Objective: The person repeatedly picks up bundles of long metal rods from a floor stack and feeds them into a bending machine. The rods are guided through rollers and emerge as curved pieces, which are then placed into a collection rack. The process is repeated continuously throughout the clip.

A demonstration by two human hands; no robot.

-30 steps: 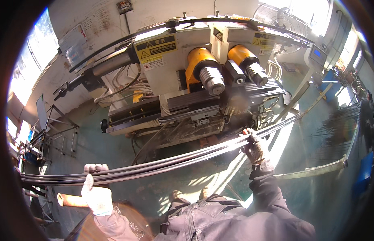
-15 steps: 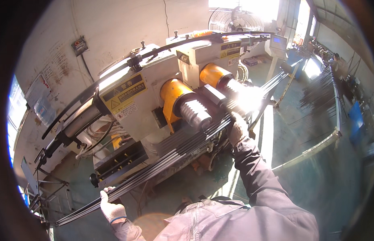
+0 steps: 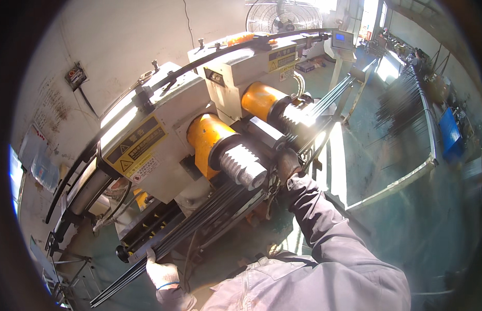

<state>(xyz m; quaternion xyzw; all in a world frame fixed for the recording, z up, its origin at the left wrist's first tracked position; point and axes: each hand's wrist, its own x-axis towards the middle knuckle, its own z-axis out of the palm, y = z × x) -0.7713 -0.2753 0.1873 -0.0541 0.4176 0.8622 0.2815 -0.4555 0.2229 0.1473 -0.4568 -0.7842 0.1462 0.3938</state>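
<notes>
A bundle of long, thin metal rods (image 3: 119, 281) runs diagonally from the lower left, past the machine's ridged rollers, to the upper right. My left hand (image 3: 163, 272), in a pale knitted glove with a blue cuff edge, is closed round the rods near the machine's lower left end, its thumb on top. Beside the pale block (image 3: 265, 133) between the rollers, my right hand (image 3: 288, 165) is gloved, in shadow and closed on the rods; its fingertips are mostly hidden. The front ridged roller (image 3: 244, 166) stands just left of it, on an orange housing (image 3: 212, 137).
A second ridged roller (image 3: 298, 118) projects farther back. The machine's body (image 3: 178, 122) fills the middle, with a curved black bar along its top. A control box (image 3: 343, 40) stands at the back right. Metal frame rails (image 3: 401, 185) and piled rods (image 3: 401, 106) lie to the right.
The view has shifted, so the machine sits farther left and larger. My right hand has come in from the sunlight to the shadow between the rollers. My left hand still holds the rods.
</notes>
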